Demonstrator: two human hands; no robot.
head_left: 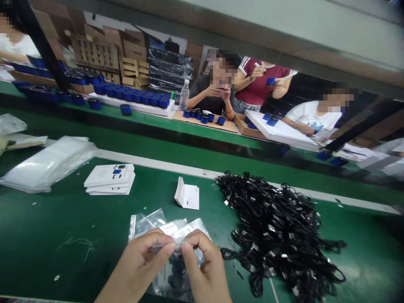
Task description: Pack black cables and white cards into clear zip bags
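My left hand and my right hand pinch the top edge of a clear plastic zip bag between thumbs and forefingers, close together. Something dark shows through the bag below my fingers, too blurred to name. Just beyond my hands lie several more clear zip bags, partly covered by my fingers. To the right is a large heap of black USB cables. A folded white card stands past the bags, and a stack of printed white leaflets lies to its left.
A thick pack of plastic bags lies at the left of the green table. Across a raised green ledge, several people sit or stand near rows of blue-and-black round items. A plastic bottle stands there. A grey beam crosses overhead.
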